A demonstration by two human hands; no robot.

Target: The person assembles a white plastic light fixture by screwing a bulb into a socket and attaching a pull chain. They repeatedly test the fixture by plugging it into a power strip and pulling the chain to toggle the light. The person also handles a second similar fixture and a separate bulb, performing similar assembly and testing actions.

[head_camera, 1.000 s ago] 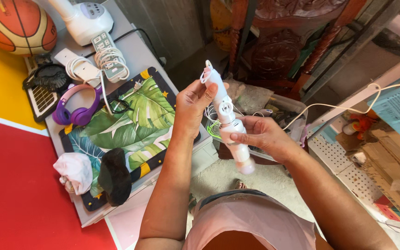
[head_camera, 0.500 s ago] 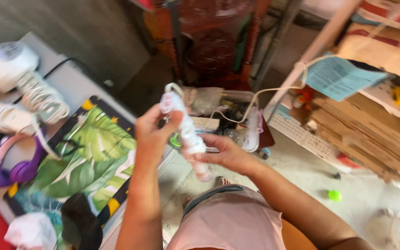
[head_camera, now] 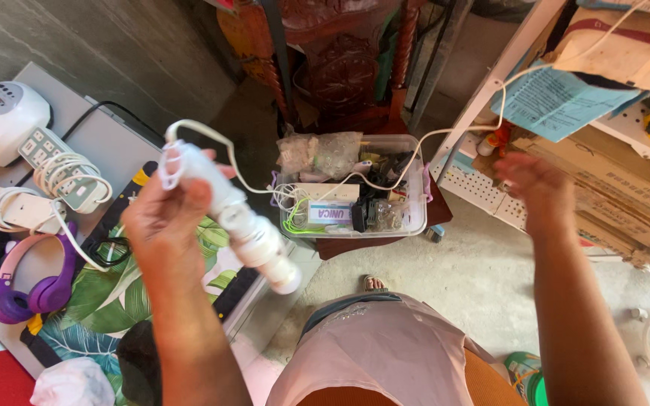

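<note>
— What did the left hand have?

— It was closed around a white wand-shaped gadget, gripping the upper end. The thing slanted down to the right, its rounded tip hanging free above the edge of the table. A thin white cord looped off the top and trailed away to the right.

— Where did the cord end?

— It ran over a clear plastic box on the floor, then climbed toward the white shelf on the far right. Its end was lost among the boxes up there.

— And the right hand?

— Lifted near the shelf and blurred. It looked open and empty, fingers spread, though I couldn't be sure.

— What lay about?

— Purple headphones sat near the left edge, on a leaf-patterned mat. Farther back were a white power strip with its cable coiled on it and a rounded white appliance, cut off by the frame. The box held a tangle of cables and small bags, too jumbled to sort out. A dark lump at the near end of the mat was half hidden by the left arm.
</note>
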